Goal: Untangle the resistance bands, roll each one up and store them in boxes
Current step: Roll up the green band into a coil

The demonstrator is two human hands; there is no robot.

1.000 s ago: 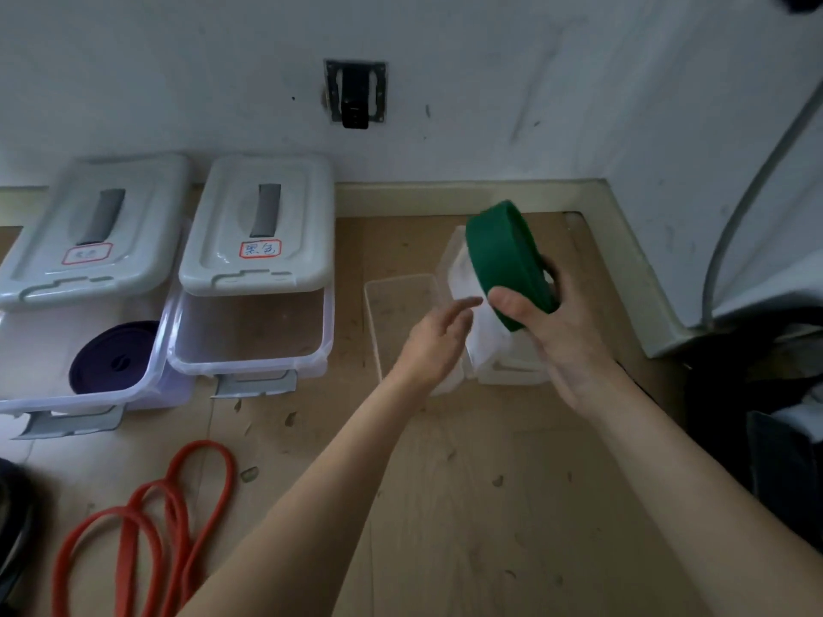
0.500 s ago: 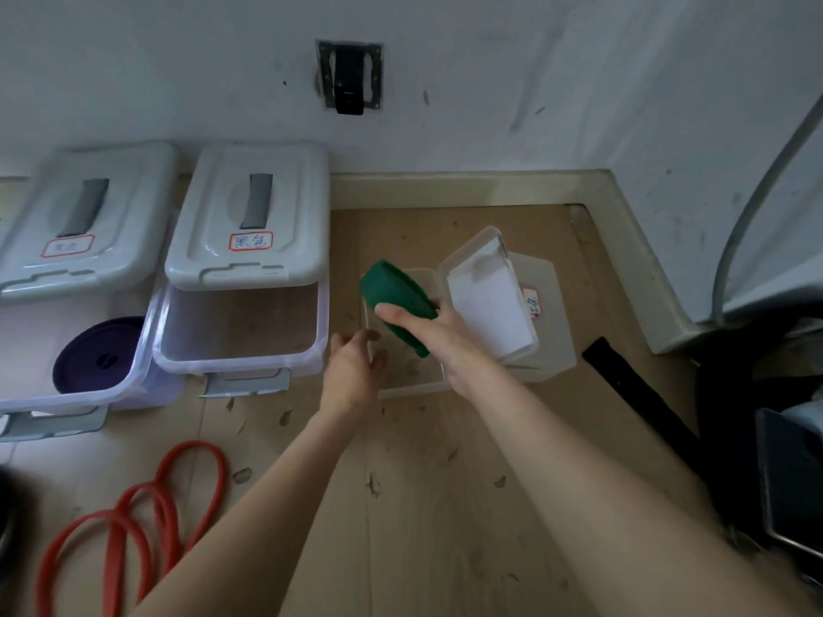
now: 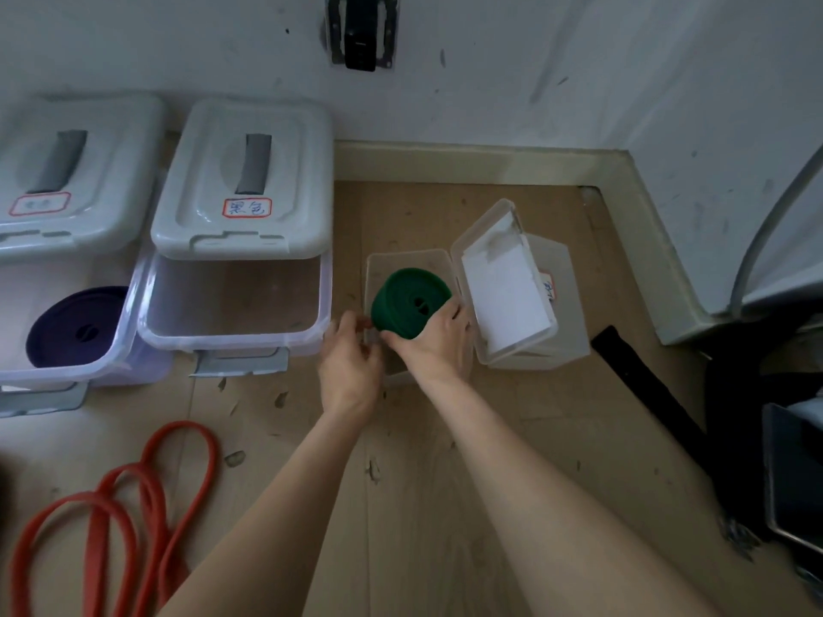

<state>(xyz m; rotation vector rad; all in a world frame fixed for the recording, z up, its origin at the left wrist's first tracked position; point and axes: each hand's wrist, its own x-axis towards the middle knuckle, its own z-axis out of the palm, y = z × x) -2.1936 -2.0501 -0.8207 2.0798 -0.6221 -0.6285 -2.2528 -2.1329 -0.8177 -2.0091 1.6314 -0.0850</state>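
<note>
Wooden floor (image 3: 445, 460) meets a white wall. Your right hand (image 3: 438, 345) keeps its grip clamped on the rolled dark green resistance band (image 3: 407, 300), low inside the small clear plastic box (image 3: 401, 260). Your left hand (image 3: 349, 356), fingers curled, pinches this box's near rim.

head cam | looks fwd+down | close over floor (image 3: 445, 438), wall corner
</note>
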